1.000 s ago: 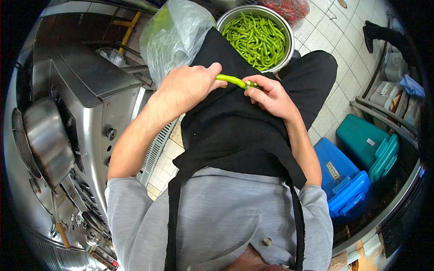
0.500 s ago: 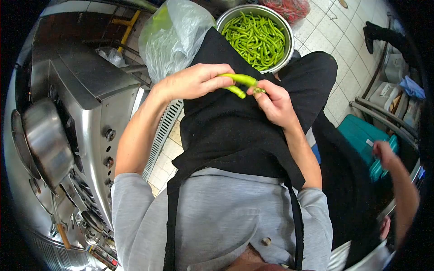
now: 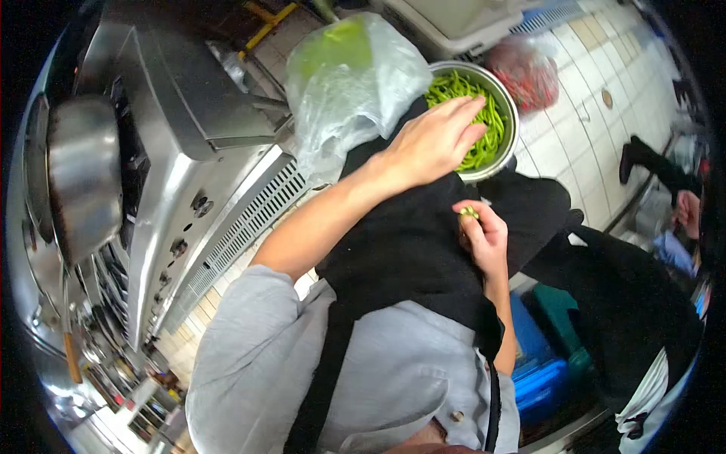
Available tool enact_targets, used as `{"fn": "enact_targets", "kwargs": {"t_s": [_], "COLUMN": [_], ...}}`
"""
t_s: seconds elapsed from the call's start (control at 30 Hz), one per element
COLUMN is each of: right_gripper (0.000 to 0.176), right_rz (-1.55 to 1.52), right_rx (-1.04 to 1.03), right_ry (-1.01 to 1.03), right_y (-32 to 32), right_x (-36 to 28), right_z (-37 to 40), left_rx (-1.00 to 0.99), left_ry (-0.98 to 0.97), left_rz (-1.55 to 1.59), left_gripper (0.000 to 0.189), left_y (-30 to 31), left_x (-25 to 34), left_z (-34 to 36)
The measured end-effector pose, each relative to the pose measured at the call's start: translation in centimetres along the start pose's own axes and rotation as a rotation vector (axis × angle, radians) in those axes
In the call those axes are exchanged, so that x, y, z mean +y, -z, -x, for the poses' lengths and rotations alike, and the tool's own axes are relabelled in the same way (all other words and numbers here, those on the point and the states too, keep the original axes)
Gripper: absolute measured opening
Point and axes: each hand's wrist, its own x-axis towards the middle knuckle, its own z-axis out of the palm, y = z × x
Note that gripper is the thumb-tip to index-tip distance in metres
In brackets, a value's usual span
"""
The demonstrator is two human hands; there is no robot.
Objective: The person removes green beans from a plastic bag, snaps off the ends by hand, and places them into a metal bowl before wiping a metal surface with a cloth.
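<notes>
My left hand reaches over the metal bowl, with its fingers stretched out and slightly apart; I see nothing held in it. Long green peppers fill the bowl, partly covered by this hand. Closer to my body, above the black apron, my right hand is closed. Small green pepper stems show between its thumb and fingers. Left of the bowl stands a translucent plastic bag with something green inside.
A bag of red peppers lies on the tiled floor beyond the bowl. On my left is a steel stove with a large pot. Another person's dark-clothed leg is close on my right, near a blue container.
My left hand has moved forward from above my lap to the bowl, and the green peppers it held are out of it. My right hand still pinches the stems. The camera view has turned.
</notes>
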Motion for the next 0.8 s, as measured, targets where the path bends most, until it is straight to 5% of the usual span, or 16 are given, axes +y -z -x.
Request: {"fn": "enact_targets", "kwargs": {"t_s": [0.1,0.2,0.33,0.4,0.43,0.6,0.8], "right_gripper": [0.019,0.020,0.022,0.022,0.023,0.024,0.029], "right_rz": [-0.075,0.008,0.140,0.222,0.281,0.288,0.193], "right_rx": [-0.016,-0.117,-0.324,-0.386,-0.425,-0.511,-0.492], "right_ry": [-0.112,-0.081,-0.044,0.019,0.083,0.167,-0.126], "right_y": [-0.1,-1.3,-5.7,-8.2,-9.4,-14.7,-18.0], "right_x": [-1.3,-2.4,-5.2,-6.0,-6.3,-8.6,-11.5], "right_z": [-1.4,-4.2,-9.0,-11.3,-12.5,-17.7,-23.5], "left_rx": [0.396,0.444,0.383,0.608,0.741,0.769,0.709], "left_ry": [-0.108,0.239,0.342,0.532,0.383,0.351,0.239], "left_rz": [-0.158,-0.510,-0.793,-0.174,-0.228,-0.167,-0.145], "left_gripper": [0.058,0.086,0.050,0.024,0.015,0.019,0.014], "left_y": [4.6,8.4,9.7,11.5,12.6,18.3,20.7], "left_x": [-2.8,-7.4,-12.9,-12.1,-11.4,-6.8,-3.4], "left_z": [3.7,7.7,9.4,7.4,6.1,2.1,2.2]}}
